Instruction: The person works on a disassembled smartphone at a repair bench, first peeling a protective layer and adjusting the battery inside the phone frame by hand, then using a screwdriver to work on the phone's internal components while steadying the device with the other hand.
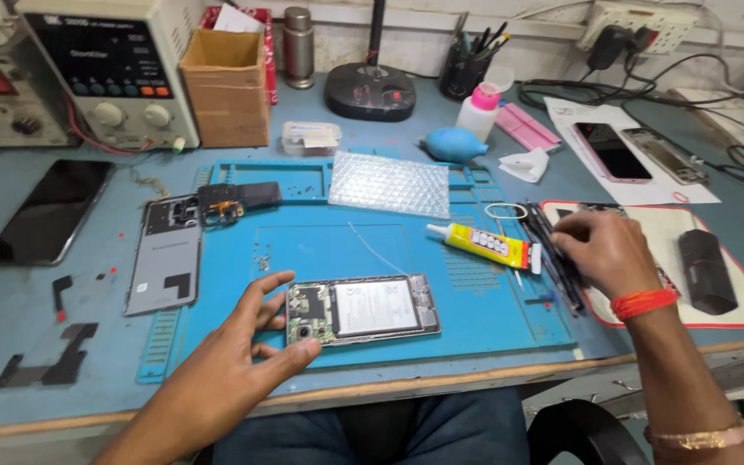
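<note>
Far left: my bench supply's dark display panel (88, 45). Brown open carton (226, 86) just right of it. Black phone screen (51, 211) lying left. Yellow glue tube (480, 244) centre-right. Pink phone, dark screen (610, 151), far right.

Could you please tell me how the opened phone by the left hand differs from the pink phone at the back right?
The opened phone shows its battery and circuit board; the pink phone shows a dark, intact screen. The opened phone lies on the blue mat, touched by the left hand; the pink phone rests on white paper, untouched. Both lie flat.
</note>
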A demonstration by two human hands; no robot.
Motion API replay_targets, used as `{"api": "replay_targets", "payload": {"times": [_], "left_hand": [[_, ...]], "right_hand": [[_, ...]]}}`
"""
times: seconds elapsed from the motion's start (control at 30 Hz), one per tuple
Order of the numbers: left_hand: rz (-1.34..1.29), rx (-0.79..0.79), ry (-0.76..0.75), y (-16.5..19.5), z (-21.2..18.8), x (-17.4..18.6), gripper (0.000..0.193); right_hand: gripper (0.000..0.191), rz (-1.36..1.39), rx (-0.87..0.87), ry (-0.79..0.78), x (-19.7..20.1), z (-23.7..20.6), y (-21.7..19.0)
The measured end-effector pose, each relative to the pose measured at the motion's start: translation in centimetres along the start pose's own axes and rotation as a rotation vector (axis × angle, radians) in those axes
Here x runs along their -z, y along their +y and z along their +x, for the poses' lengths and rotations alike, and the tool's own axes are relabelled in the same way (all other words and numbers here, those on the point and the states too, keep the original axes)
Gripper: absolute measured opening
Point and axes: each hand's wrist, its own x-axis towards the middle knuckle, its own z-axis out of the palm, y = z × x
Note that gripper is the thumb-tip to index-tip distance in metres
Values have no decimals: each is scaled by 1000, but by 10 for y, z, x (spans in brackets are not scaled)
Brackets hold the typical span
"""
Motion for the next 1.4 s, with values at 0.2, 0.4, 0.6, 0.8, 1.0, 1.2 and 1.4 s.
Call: {"api": "replay_targets", "payload": {"times": [0.2, 0.4, 0.6, 0.8, 1.0, 1.2, 1.4], "left_hand": [[190, 14, -17, 18, -21, 39, 87], [241, 103, -26, 35, -23, 53, 82], [471, 172, 299, 62, -26, 83, 60], [465, -254, 512, 57, -15, 105, 40], [731, -375, 457, 39, 17, 102, 33], [781, -319, 433, 41, 37, 94, 31], [701, -332, 421, 39, 38, 97, 20]], "right_hand": [[33, -107, -173, -209, 40, 11, 4], [32, -179, -200, -263, 62, 9, -12], [27, 88, -261, -49, 103, 1, -34], [27, 272, 15, 265, 128, -12, -82], [30, 230, 49, 142, 96, -1, -114], [66, -94, 447, -172, 44, 14, -113], [64, -184, 103, -235, 33, 18, -90]]}}
